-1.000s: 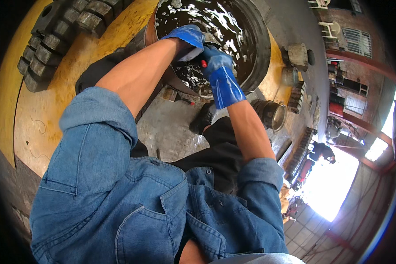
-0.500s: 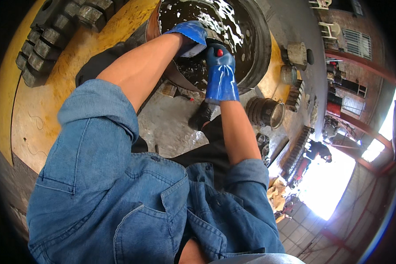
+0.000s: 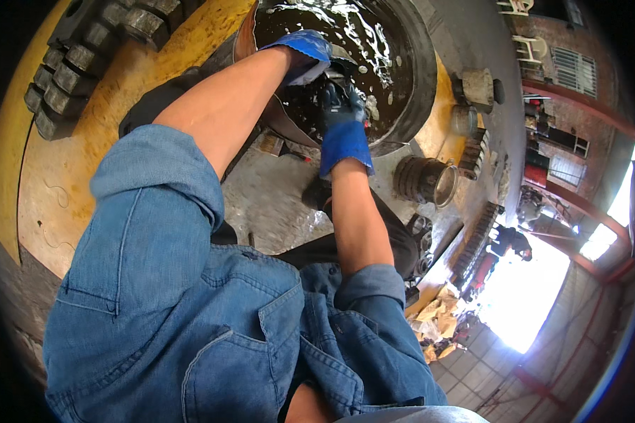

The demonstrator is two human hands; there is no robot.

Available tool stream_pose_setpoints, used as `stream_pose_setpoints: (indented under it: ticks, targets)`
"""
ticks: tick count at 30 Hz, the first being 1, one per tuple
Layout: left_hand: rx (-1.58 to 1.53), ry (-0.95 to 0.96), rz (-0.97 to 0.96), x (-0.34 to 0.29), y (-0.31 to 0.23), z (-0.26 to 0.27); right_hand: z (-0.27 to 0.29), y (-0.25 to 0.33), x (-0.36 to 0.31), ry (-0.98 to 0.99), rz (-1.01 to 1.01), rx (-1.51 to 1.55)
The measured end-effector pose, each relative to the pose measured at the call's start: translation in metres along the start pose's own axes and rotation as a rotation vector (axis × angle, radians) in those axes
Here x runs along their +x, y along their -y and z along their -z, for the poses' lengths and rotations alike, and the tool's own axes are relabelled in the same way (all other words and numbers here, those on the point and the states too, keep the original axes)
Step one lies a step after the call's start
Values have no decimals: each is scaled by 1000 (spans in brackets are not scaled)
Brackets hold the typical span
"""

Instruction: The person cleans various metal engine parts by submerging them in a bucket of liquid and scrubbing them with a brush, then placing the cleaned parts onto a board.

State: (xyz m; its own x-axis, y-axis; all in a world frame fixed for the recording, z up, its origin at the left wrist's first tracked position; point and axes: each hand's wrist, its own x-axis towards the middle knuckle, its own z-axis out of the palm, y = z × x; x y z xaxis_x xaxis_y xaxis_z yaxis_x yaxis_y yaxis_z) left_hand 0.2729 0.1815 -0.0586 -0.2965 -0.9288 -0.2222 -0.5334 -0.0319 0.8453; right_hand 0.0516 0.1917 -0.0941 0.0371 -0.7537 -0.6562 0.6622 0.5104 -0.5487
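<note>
A wide round metal tub (image 3: 422,77) holds dark liquid (image 3: 296,21) with pale foam on it. My left hand (image 3: 309,60), in a blue rubber glove, reaches over the tub from the left. Its fingers are mostly hidden but appear closed on a grey metal part (image 3: 342,55) whose curved edge shows beside the glove. Just below that part, my right hand (image 3: 343,106), in a dark-palmed blue glove, is closed on a tool, its fingers towards the metal part. Only a small red handle end (image 3: 366,124) shows by the cuff; the tool's working end cannot be made out.
Dark metal blocks (image 3: 70,81) stand in rows on the yellowish surface at the left. To the right are a stack of metal rings (image 3: 427,180), a glass jar (image 3: 463,120) and a round block (image 3: 476,87). Crumpled brown paper (image 3: 434,321) lies lower right. Another person (image 3: 509,242) is farther off.
My right hand has turned over and drawn slightly down and left; the red handle end has moved from atop the fist to beside the cuff. My left hand has hardly moved.
</note>
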Motion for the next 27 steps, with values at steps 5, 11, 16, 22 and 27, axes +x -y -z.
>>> stream_pose_setpoints:
  ticks: [5, 11, 16, 22, 27]
  targets:
    - [-505, -147, 79, 4, 6, -20, 10, -1, 35, 262, -86, -56]
    - [-516, -210, 132, -19, -31, -4, -11, 28, 25, 467, 258, -1169]
    - [-574, -254, 65, 7, 1, -16, -60, 33, -21, 772, 850, -2571]
    - [-144, -314, -278, 10, 29, -30, -65, 23, -66, 439, 893, -2624]
    - [25, -250, -29, -31, -33, -10, -23, 35, -53, 95, 380, -1367]
